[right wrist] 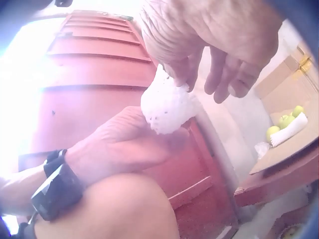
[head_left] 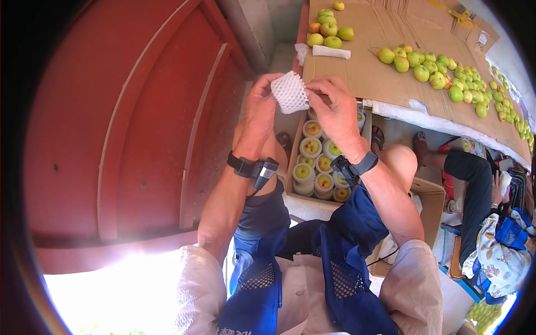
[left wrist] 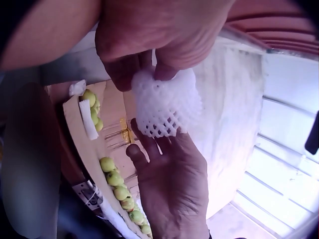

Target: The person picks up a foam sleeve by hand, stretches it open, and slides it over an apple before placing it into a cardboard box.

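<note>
A white foam fruit net (head_left: 290,92) is held up between both hands, above the knees. My left hand (head_left: 261,106) grips it from the left side, thumb and fingers around it. On the opposite side my right hand (head_left: 334,106) pinches its edge between thumb and fingertips. In the left wrist view the diamond mesh of the foam net (left wrist: 167,107) is bulged and rounded; what it wraps is hidden. The right wrist view has the right fingertips (right wrist: 182,79) at the net's upper end. Below the hands, a cardboard box (head_left: 329,207) contains several apples in foam nets (head_left: 311,147).
A cardboard-covered table (head_left: 363,78) bears a small apple group (head_left: 329,30), a flat foam sleeve (head_left: 331,52) and a long spread of bare apples (head_left: 435,70). A red panelled door (head_left: 139,123) stands close on the left. Another person's leg (head_left: 469,173) is at the right.
</note>
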`<state>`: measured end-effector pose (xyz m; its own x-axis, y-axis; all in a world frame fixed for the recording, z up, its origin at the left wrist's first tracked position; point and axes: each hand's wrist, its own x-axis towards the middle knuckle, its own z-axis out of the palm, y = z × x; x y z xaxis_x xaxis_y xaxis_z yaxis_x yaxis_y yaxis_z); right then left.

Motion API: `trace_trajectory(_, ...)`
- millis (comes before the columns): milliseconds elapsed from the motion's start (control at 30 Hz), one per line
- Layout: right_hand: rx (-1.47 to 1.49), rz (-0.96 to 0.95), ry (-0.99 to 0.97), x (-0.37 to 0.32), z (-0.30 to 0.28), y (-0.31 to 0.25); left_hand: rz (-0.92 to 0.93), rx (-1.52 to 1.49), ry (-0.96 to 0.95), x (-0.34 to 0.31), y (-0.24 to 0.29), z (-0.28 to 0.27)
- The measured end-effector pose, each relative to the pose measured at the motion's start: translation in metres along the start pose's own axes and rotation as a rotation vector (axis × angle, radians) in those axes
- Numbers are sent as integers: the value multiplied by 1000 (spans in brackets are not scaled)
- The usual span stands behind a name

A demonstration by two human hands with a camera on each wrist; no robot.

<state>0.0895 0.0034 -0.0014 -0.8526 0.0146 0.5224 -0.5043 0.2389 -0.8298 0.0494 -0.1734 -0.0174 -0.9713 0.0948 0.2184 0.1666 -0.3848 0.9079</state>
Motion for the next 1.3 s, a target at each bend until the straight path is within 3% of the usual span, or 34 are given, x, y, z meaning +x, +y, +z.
trace_trajectory(67, -11, -38, 34, 1, 1, 0, 13, 19, 28, 0, -1, 0)
trace_trajectory(167, 230, -36, -40, 3, -2, 2, 33, 72, 70, 0, 1, 4)
trace_trajectory(233, 384, 263, -188, 3, -7, -2, 45, 164, 96, -1, 0, 4)
trace_trajectory(367, 457, 284, -227, 5, -10, -4, 55, 106, 68, 2, -5, 3)
trace_trajectory(667, 306, 204, -103, 4, 6, 4, 50, 388, 62, -2, -11, 7)
trace_trajectory(733, 579, 267, -122, 6, 2, 7, 49, 482, 84, 0, -12, 7)
trace_trajectory(767, 578, 266, -123, 7, -2, 9, 50, 481, 85, -1, -12, 7)
trace_trajectory(867, 700, 406, -147, 10, -10, 16, 36, 433, 36, -3, -3, 11)
trace_trajectory(933, 799, 497, -151, 12, -8, 23, -130, 133, -156, -2, 2, 6)
trace_trajectory(967, 800, 497, -150, 14, -9, 27, -131, 134, -156, -3, 3, 4)
trace_trajectory(1033, 878, 558, -175, 16, -10, 30, -289, -201, -192, -9, 16, 10)
trace_trajectory(1300, 939, 630, -162, 25, -24, 24, -438, -475, -239, -2, 20, 1)
